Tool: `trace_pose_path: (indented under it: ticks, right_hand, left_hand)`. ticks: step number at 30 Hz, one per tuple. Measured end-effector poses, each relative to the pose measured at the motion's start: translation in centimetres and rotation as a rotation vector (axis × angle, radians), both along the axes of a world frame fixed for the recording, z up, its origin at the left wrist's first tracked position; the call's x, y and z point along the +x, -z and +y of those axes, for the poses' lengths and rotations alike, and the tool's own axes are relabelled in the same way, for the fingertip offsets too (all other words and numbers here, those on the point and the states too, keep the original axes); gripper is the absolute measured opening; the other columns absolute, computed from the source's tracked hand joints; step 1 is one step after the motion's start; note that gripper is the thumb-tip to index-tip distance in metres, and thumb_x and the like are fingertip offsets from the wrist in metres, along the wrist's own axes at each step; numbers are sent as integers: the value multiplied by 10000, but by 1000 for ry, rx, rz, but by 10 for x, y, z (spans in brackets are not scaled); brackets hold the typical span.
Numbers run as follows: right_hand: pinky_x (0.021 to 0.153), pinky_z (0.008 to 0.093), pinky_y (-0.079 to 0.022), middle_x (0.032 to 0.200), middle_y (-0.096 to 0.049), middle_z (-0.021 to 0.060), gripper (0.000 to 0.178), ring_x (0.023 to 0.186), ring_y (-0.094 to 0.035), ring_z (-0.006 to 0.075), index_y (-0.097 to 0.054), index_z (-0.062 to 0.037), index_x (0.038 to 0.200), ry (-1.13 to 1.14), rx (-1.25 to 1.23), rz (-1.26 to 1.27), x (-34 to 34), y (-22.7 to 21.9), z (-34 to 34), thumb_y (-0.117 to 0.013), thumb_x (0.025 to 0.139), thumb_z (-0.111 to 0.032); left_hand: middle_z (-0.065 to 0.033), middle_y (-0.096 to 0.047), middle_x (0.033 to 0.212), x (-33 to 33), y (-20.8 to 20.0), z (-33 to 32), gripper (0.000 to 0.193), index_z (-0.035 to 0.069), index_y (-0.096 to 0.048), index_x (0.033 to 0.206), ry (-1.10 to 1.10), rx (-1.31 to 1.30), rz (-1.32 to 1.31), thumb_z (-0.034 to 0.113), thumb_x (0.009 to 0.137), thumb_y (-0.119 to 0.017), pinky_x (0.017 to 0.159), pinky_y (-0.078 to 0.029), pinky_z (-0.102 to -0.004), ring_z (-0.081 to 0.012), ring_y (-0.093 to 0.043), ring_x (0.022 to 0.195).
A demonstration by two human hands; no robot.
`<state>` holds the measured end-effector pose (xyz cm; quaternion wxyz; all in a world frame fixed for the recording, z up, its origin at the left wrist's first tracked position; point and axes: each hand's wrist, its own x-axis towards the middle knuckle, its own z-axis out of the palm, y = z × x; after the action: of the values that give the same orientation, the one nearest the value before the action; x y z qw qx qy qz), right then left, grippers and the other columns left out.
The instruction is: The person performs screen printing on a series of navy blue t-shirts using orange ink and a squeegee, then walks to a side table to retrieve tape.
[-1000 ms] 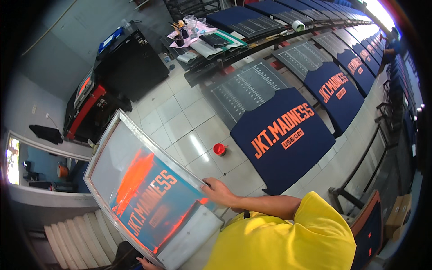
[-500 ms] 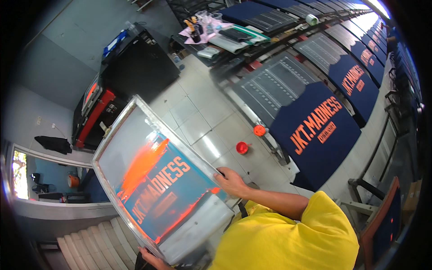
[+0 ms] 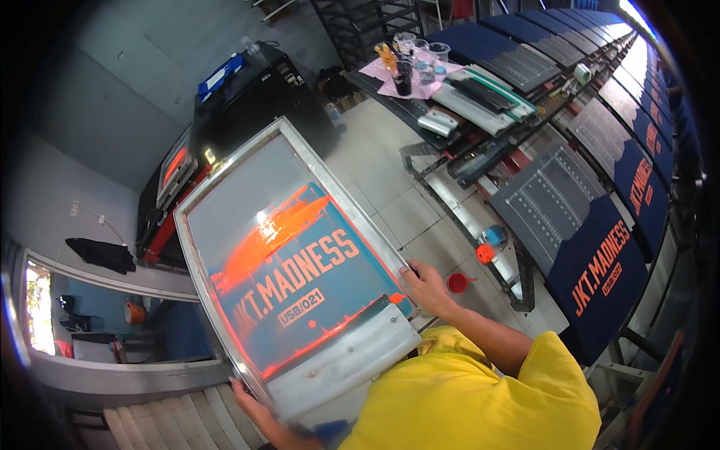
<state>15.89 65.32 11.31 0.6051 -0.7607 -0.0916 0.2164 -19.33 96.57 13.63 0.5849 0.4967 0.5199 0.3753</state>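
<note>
"While my left hand (image 3: 251,406) and right hand (image 3: 427,289) clasp the framed screen (image 3: 339,289) between them, what threatens?"

"Uneven tilt, I judge: orange ink (image 3: 274,229) beyond my hands could run across the lettering (image 3: 313,265)."

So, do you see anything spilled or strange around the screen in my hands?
Nothing looks clearly damaged, but the orange ink lies in an uneven smear across part of the screen. Also, the red cup seems to stand on the floor, an unusual place.
</note>
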Motion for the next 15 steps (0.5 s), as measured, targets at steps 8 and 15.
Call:
trace_pose_path:
  ticks: [8, 15]
  right_hand:
    - [712, 304, -436, 820, -617, 70, 357, 779, -537, 128, -643, 61, 1108, 172, -42, -33, 77, -27, 113, -547, 965, -251]
    - [669, 338, -439, 748, -602, 80, 347, 721, -514, 134, -662, 57, 1035, 375, 38, -125, 139, 8, 238, -571, 952, -268]
  left_hand:
    - [-69, -659, 871, 119, 9, 176, 516, -33, -671, 981, 105, 48, -5, 432, 1031, -453, 705, -469, -294, -160, -599, 767]
    - [-73, -663, 923, 257, -18, 342, 470, -44, -665, 1022, 411, 79, 0, 375, 1042, -452, 745, -472, -300, -161, -608, 830]
